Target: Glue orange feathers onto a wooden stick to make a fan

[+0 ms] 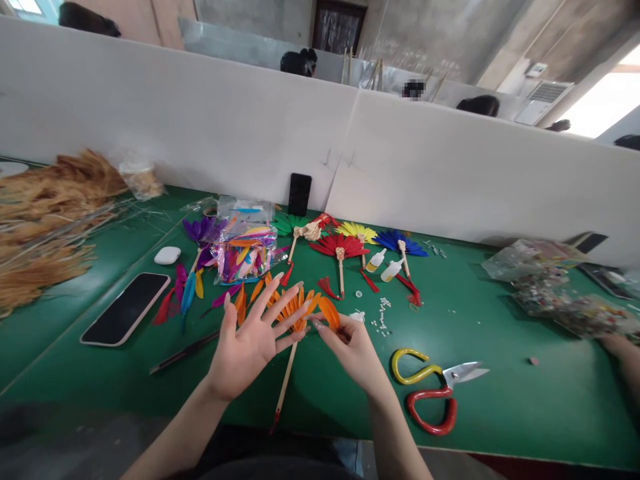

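Observation:
My left hand (253,347) is raised palm up with its fingers spread, and nothing lies in it. Behind those fingers an orange feather fan (293,310) rests on the green table, partly hidden, its wooden handle (287,383) pointing toward me. My right hand (347,343) pinches an orange feather (329,312) between thumb and fingers at the fan's right side. Loose orange feathers (241,305) lie just left of the fan. Scissors (447,387) with one yellow and one red handle lie to the right of my right hand.
Finished fans in red (340,248), blue (401,244), yellow and green lie farther back. Glue bottles (391,270) and small white beads (383,317) are nearby. At left are a phone (127,310), a craft knife (185,352) and a bag of feathers (246,253). Another person's hand (620,350) shows at far right.

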Available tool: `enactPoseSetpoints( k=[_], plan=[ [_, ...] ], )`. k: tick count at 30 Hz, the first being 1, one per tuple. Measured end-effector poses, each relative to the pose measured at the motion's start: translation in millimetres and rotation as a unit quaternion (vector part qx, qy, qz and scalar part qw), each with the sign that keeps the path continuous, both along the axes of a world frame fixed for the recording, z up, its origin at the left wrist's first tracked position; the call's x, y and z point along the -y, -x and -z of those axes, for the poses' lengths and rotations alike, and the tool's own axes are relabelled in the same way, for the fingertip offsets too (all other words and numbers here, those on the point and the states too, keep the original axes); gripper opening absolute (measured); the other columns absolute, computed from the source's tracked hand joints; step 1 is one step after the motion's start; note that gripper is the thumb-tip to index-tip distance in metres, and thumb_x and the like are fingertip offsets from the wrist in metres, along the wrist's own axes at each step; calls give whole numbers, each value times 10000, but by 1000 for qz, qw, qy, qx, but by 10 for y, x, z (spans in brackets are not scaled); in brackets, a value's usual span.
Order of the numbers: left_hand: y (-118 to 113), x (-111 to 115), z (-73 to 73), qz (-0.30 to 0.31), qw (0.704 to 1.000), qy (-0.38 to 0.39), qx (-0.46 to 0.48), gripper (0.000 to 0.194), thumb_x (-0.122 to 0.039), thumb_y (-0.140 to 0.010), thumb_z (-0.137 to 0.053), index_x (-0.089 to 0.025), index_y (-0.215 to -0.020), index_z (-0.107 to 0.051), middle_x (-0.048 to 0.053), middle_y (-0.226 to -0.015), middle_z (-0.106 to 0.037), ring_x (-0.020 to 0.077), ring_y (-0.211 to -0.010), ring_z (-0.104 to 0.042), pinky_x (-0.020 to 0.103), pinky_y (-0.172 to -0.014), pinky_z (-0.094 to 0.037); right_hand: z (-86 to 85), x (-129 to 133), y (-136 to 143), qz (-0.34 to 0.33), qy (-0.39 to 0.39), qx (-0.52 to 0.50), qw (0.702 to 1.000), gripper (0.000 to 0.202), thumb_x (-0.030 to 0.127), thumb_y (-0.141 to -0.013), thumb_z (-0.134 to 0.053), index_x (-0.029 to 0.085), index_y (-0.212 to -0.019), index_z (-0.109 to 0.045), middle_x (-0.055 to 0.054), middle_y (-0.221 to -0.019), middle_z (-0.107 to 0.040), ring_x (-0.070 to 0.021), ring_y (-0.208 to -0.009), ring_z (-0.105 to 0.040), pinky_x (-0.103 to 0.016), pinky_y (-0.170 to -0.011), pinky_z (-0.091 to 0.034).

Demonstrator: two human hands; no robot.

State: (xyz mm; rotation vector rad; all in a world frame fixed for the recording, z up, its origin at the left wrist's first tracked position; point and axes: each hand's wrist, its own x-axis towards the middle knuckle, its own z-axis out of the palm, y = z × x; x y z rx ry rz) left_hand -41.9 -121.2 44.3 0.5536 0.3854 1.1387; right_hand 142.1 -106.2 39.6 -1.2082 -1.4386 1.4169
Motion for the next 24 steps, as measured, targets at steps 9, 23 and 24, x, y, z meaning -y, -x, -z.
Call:
enactPoseSetpoints(
  k=[9, 23, 24],
  plan=[
    [-2, -32, 1, 7, 1000, -26, -5, 734, -731, -838, -78, -348, -1432, -277, 34, -1525, -221, 333, -1395, -121, 565, -1044, -244, 26, -7, -19, -10, 13, -1, 1000, 328, 405, -813, -571, 130, -948, -689, -56, -792, -663, -143, -659, -523, -246, -578, -411],
    [6, -8, -22, 21, 999, -38, -13, 737, -738, -831, -69, -357, -1415, -307, 36, -1516, -246, 312, -1400, -101, 576, -1046, -217, -10, 45, -17, -42, -26, 58, 997, 261, 337, -812, -565, 110, -872, -679, 41, -574, -423, -70, -516, -283, -193, -448, -265],
    [9, -3, -26, 23, 999, -39, -14, 737, -741, -829, -72, -360, -1414, -310, 35, -1517, -243, 313, -1401, -99, 578, -1044, -218, -10, 47, -15, -44, -40, 72, 996, 250, 322, -813, -558, 114, -873, -683, 40, -573, -430, -73, -518, -291, -193, -449, -268]
  ],
)
